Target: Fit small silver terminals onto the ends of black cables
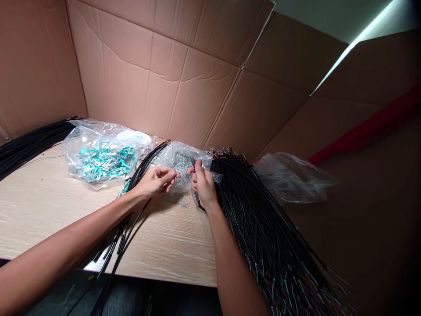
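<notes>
My left hand is closed in a pinch, thumb against the fingers, over the table's middle. Whatever sits between its fingertips is too small to make out. A thin black cable runs up underneath this hand. Close by on the right, my right hand has its fingers curled and thumb raised; what it holds, if anything, is hidden. Just behind both hands lies a clear plastic bag with tiny silvery metal pieces in it. Some of these pieces are spilled in front of the bag.
At left, another clear bag holds teal and silver pieces. Black cables lie under my left forearm. A thick cable bundle with stripped ends fills the right side. Cardboard walls enclose the wooden table.
</notes>
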The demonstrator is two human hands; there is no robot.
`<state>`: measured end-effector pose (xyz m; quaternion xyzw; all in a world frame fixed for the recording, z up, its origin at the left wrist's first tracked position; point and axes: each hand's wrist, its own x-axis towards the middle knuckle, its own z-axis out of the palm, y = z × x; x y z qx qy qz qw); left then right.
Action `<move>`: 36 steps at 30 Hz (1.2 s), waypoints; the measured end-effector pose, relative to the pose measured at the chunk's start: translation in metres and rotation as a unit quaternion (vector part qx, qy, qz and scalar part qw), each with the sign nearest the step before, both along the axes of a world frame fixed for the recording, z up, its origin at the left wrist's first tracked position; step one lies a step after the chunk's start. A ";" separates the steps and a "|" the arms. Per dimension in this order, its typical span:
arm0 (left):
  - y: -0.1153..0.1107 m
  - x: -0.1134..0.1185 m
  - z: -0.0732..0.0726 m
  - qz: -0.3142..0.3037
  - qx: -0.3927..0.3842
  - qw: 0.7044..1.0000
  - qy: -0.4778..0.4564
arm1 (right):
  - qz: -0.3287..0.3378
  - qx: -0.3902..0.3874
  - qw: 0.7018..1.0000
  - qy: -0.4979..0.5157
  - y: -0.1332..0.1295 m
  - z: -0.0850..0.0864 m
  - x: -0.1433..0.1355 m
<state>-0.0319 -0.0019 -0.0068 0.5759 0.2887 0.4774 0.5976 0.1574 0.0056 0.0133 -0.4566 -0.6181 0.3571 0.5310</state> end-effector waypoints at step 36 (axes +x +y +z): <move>-0.004 -0.005 0.011 -0.116 -0.085 0.985 -0.095 | 0.179 -0.072 0.981 0.003 -0.003 0.000 0.002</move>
